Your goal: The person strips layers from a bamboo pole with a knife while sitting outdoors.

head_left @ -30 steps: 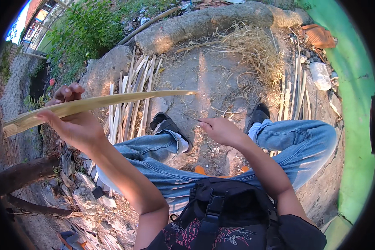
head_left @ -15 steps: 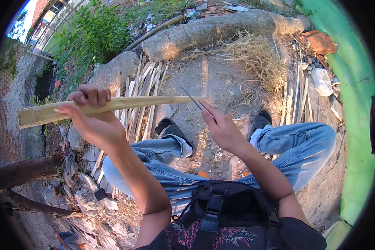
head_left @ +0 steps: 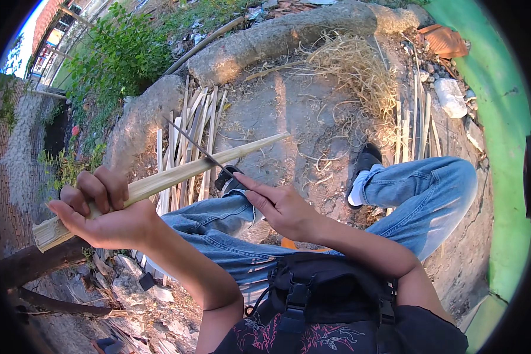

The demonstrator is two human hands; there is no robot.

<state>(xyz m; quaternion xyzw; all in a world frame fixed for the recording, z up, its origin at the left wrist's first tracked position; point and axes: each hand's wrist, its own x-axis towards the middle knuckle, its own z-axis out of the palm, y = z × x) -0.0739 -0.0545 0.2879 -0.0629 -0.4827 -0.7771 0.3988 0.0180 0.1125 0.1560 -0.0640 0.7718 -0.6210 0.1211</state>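
My left hand (head_left: 115, 221) is wrapped round the thick end of a pale, tapering length of split bamboo (head_left: 174, 176), which slants up to the right across my lap. In my closed right hand (head_left: 286, 211) is a knife, its handle hidden by the fingers. The thin dark knife blade (head_left: 187, 137) points up and left, crossing the bamboo near its middle and meeting it there. Past the blade, the bamboo's narrow tip ends in the air above the ground between my feet.
Loose bamboo strips (head_left: 209, 118) lie beyond my left foot, more strips (head_left: 418, 127) near the green wall (head_left: 495, 147). A heap of curly shavings (head_left: 360, 68) sits before a stone kerb (head_left: 289, 38). Dark logs (head_left: 41, 259) stand at the left, a white block (head_left: 450, 98) at the right.
The knife has moved left and toward me along the bamboo, from its narrow tip to its middle. My left hand has dropped lower, tilting the bamboo more steeply.
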